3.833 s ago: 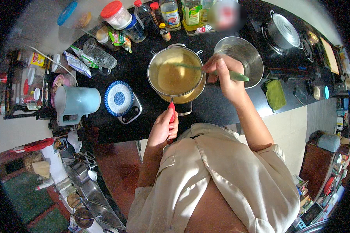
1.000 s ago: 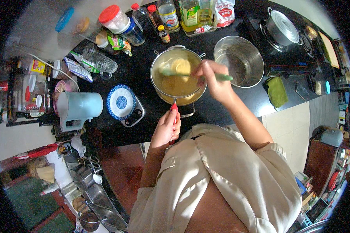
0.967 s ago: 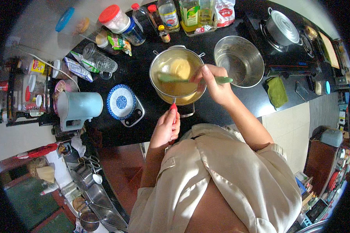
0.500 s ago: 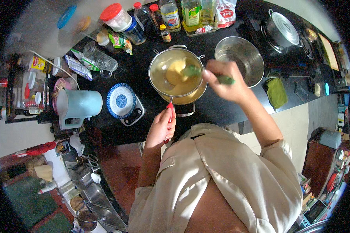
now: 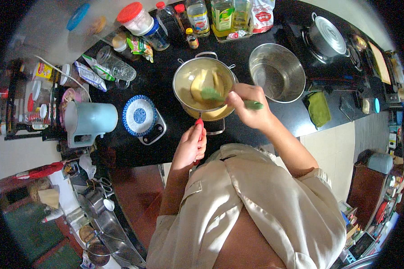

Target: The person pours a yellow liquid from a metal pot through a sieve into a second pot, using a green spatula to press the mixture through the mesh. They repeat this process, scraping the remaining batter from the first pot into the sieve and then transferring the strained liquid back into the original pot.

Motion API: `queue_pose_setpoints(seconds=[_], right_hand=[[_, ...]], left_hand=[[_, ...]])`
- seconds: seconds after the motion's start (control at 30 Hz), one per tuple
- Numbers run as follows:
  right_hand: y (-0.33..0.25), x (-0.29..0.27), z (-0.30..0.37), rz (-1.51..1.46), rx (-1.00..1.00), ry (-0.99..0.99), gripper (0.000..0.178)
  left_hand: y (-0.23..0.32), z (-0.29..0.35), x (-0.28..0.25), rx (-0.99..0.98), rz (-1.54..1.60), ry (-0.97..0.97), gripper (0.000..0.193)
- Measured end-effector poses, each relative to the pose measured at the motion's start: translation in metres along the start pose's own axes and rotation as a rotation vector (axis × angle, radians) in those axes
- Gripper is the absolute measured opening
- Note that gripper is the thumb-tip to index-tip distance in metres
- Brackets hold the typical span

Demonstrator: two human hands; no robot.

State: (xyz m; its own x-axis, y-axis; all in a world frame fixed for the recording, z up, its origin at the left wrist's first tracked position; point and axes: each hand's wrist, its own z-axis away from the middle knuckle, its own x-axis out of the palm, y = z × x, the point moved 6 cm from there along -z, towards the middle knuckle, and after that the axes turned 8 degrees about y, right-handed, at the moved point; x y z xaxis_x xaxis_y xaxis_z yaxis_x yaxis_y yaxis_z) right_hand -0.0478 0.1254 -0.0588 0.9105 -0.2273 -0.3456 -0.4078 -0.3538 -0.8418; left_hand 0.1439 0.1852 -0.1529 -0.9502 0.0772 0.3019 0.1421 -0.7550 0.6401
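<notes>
My left hand (image 5: pixel 191 145) is closed round the red handle (image 5: pixel 199 122) of a metal strainer (image 5: pixel 180 89). The strainer rests over a two-handled pot (image 5: pixel 217 132), in which pale yellow stuff shows below its rim. A soft yellow mass (image 5: pixel 196 86) lies in the strainer. From the right, my right hand (image 5: pixel 254 110) grips a green spatula (image 5: pixel 212 94), its blurred head down in that mass. How much of the spatula's handle sits within the fist is hidden.
Right of the strainer stands a deep steel pot (image 5: pixel 278 74), with a green cloth (image 5: pixel 319 109) beyond it. On the left are a blue-patterned plate (image 5: pixel 139 115) on a scale (image 5: pixel 158 130) and a pale blue pitcher (image 5: pixel 94 121). Bottles (image 5: pixel 197 20) line the back; a lidded pot (image 5: pixel 328 36) stands far right.
My right hand has moved a little left and down, and the spatula's head has swept toward the strainer's near side. The yellow mass has changed shape. My left hand keeps its grip.
</notes>
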Motion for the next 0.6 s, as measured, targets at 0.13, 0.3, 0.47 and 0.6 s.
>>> queue_pose_setpoints(seconds=[0.13, 0.3, 0.47, 0.6], right_hand=[[0.013, -0.015, -0.017, -0.327, 0.345, 0.073, 0.05], [0.013, -0.014, -0.02, 0.162, -0.201, 0.048, 0.048], [0.011, -0.004, 0.005, -0.227, 0.164, -0.032, 0.052], [0.019, -0.034, -0.023, -0.265, 0.275, 0.182, 0.062]], left_hand=[[-0.006, -0.003, -0.003, 0.002, 0.025, -0.041, 0.032], [0.0, 0.0, 0.007, -0.005, 0.011, -0.027, 0.033], [0.001, -0.004, 0.002, 0.013, 0.028, -0.025, 0.033], [-0.005, -0.006, 0.002, 0.003, 0.005, -0.045, 0.034]])
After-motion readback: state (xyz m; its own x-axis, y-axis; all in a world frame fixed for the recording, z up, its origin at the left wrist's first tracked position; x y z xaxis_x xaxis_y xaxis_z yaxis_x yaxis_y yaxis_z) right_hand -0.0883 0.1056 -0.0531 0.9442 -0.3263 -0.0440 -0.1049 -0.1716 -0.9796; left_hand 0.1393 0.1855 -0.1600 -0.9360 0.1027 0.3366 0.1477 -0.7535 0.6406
